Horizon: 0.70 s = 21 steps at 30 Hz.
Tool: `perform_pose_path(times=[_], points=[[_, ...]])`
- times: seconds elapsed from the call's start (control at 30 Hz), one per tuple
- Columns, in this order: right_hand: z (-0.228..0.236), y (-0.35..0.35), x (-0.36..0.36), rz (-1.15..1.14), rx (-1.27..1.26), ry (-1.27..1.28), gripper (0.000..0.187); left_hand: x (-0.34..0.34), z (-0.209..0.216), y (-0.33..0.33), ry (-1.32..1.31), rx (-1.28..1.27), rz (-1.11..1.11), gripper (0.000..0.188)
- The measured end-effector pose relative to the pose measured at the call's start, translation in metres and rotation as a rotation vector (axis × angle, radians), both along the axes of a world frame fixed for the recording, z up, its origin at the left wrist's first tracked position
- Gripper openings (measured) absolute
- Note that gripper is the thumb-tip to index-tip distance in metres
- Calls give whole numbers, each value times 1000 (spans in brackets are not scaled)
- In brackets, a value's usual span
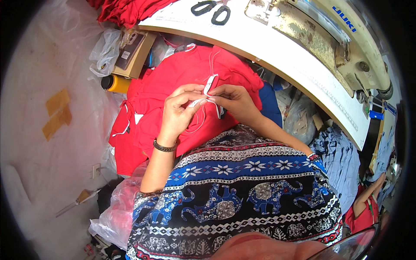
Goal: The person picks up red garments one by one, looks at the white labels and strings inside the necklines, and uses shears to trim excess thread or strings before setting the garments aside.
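My left hand [177, 112] and my right hand [237, 103] meet over a heap of red fabric [173, 71] on my lap. Both pinch a narrow white fabric strip [210, 84] between thumb and fingers, and their fingertips nearly touch. One end of the strip stands up above the fingers; the rest curls down below them, with a dark patch near its lower end. Loose pale thread [211, 60] trails up from the strip over the red cloth, and another length loops beneath my left hand. The exact pinch point is partly hidden by my fingers.
Ahead curves a white sewing table [299, 58] bearing a sewing machine [366, 52] and two black loops [221, 15] like scissor handles. At left are a boxed phone package [130, 50] and a yellow bottle [118, 83]. Grey-blue cloth [336, 156] and another person's arm [368, 195] are at right.
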State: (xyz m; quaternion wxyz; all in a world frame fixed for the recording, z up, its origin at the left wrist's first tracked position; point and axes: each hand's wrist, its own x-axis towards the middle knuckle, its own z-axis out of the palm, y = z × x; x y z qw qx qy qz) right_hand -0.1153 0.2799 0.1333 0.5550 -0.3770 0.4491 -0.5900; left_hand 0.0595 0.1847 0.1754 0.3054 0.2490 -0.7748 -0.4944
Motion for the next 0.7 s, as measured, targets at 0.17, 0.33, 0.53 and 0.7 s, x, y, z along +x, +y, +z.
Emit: perform_pose_path(times=[0.17, 0.33, 0.53, 0.7], points=[[3, 2, 5, -18, 6, -43, 16, -2, -6, 4, 57, -40, -15, 13], [0, 4, 3, -7, 20, -36, 16, 3, -8, 5, 37, -1, -44, 15], [9, 5, 6, -50, -41, 37, 21, 0, -15, 4, 38, 12, -54, 14], [5, 5, 5, -56, -169, 308, 27, 1, -11, 7, 5, -2, -21, 13]])
